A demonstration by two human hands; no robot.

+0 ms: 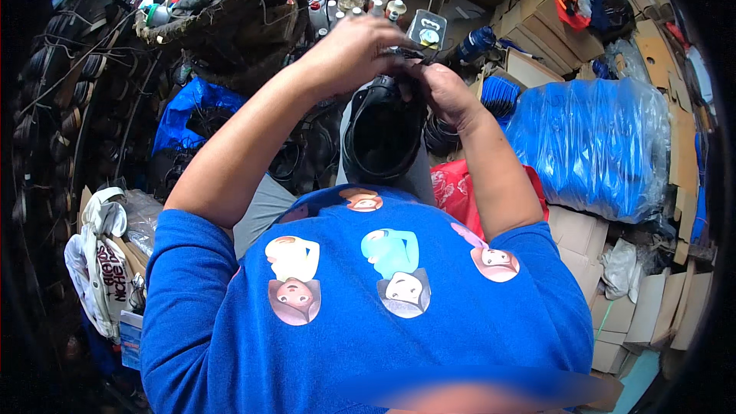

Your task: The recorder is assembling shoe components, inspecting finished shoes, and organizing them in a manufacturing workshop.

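Observation:
My left hand [354, 52] and my right hand [441, 86] meet above a black rounded shell-like object [381, 134] that rests on my lap. Both hands pinch at a small dark part at the object's top edge; the part itself is mostly hidden by my fingers. My left hand curls over from the left, my right hand grips from the right, fingers closed. My forearms come up from my blue shirt [360, 314] with cartoon figures.
A large bundle in blue plastic wrap [594, 142] lies at right, with cardboard boxes [613, 314] around it. A red bag [454, 188] sits by my right elbow. Small bottles [383, 6] and a cluttered dark bench [230, 15] stand ahead. Stacked dark rings [54, 107] line the left.

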